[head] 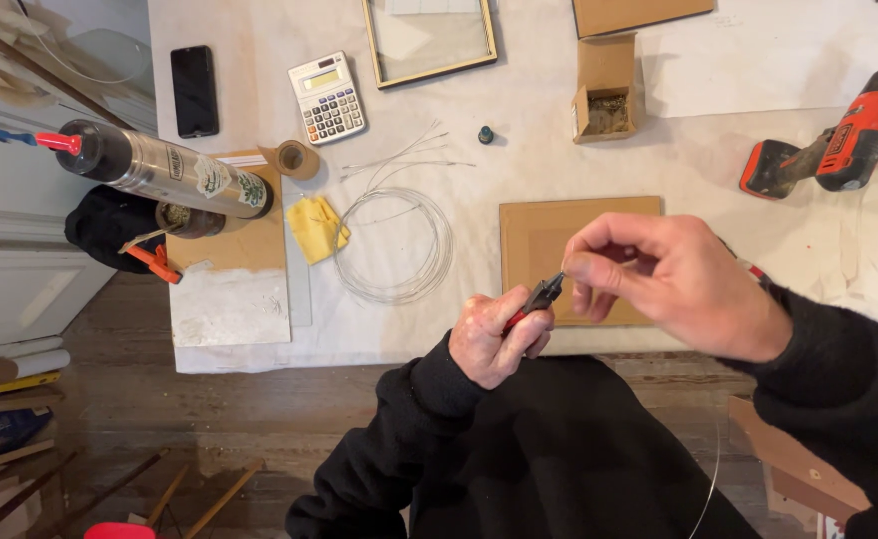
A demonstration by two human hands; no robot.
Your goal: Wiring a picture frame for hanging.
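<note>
Head view: left hand [494,339] clenches red-handled pliers [537,299]; right hand's [673,279] pinching grip hides its contents.

One head camera looks steeply down from close above, taking in the counter [559,170] edge and the floor [159,419] below.

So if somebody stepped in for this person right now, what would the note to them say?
Left hand: closed around small red-handled pliers, tips pointing up.
Right hand: fingertips pinched right at the pliers' tips; whatever they hold is too thin to see.
On the table: coil of wire, cut wire pieces, cardboard panel, drill far right.
Done or left: cannot tell.
</note>
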